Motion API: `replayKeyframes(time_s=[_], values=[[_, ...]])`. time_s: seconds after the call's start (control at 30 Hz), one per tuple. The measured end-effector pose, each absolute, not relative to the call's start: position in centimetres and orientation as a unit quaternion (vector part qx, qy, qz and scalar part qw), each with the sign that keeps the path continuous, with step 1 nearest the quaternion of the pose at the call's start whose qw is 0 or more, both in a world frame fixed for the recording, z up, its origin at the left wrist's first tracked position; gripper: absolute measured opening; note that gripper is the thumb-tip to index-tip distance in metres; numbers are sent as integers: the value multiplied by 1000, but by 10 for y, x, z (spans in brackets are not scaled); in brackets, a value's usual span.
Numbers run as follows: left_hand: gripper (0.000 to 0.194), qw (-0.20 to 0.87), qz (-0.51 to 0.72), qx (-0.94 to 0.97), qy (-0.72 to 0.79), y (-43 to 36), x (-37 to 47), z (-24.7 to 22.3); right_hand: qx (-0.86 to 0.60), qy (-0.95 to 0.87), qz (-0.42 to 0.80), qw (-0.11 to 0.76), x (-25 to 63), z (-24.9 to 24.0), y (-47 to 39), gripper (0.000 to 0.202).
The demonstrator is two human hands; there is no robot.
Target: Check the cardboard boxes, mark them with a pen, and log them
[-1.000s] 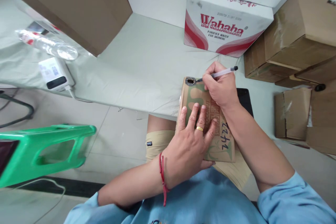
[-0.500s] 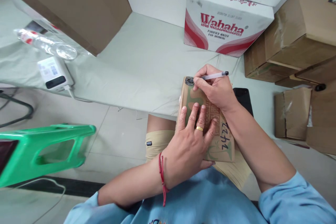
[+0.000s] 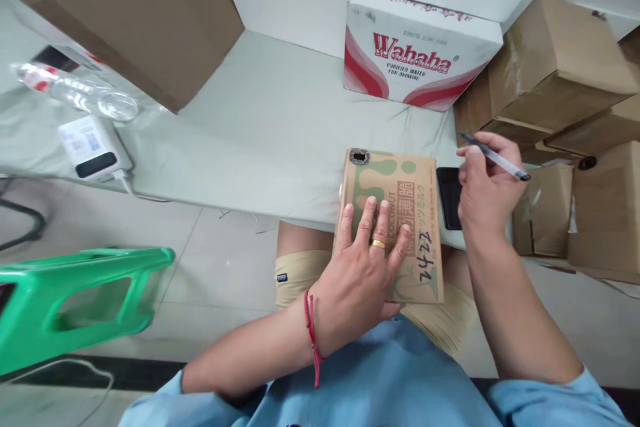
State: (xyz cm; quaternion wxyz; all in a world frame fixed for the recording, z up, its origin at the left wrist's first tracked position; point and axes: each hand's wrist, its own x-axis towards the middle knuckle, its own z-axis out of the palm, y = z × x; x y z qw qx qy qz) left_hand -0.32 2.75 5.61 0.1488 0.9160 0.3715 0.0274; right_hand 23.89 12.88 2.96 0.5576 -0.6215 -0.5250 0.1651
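Cardboard box (image 3: pixel 420 203), long axis fore and aft, lies just left of the black phone (image 3: pixel 449 199) beneath the nearer, spread left hand (image 3: pixel 361 273), while right of that phone the right hand (image 3: pixel 487 192) pinches a pen (image 3: pixel 504 163).

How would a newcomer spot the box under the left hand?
Find the white Wahaha carton. Toward the blue shirt from it, the left hand lies on a small cardboard box. Unlike the brown boxes at right, it shows handwritten 2422 and a dark corner patch.
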Motion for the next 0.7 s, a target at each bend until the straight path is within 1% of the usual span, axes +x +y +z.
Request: replayKeyframes(time_s=[0.03, 0.07, 0.1, 0.17, 0.23, 0.27, 0.3, 0.33, 0.4, 0.5, 0.57, 0.63, 0.7], values=[[127, 151, 29, 917, 369, 28, -4, 56, -641, -510, 131, 559, 250, 24, 118, 32], [127, 152, 31, 917, 367, 29, -5, 56, -660, -513, 105, 539, 261, 17, 107, 33], [127, 154, 31, 918, 363, 30, -6, 56, -677, -540, 88, 493, 269, 11, 96, 33], [123, 156, 32, 922, 354, 34, -9, 58, -694, -638, 68, 326, 283, -2, 74, 36], [114, 159, 32, 925, 343, 37, -12, 61, -682, -710, 68, 162, 288, -14, 58, 41], [109, 161, 32, 927, 337, 38, -13, 62, -671, -730, 77, 103, 289, -20, 52, 44], [104, 162, 33, 929, 331, 38, -15, 63, -660, -743, 88, 66, 288, -26, 48, 45], [99, 163, 37, 930, 327, 38, -17, 64, -652, -751, 98, 47, 286, -31, 46, 47], [92, 161, 56, 930, 326, 35, -22, 63, -657, -748, 93, 38, 282, -39, 43, 54], [84, 152, 104, 913, 364, 26, -31, 56, -739, -669, 22, 84, 283, -49, 39, 64], [82, 148, 126, 900, 391, 19, -38, 49, -810, -576, -17, 113, 288, -54, 36, 78], [80, 145, 140, 895, 399, 13, -41, 42, -857, -503, -9, 111, 292, -57, 33, 91], [79, 141, 153, 894, 397, 9, -40, 37, -876, -474, 21, 90, 294, -58, 35, 94]])
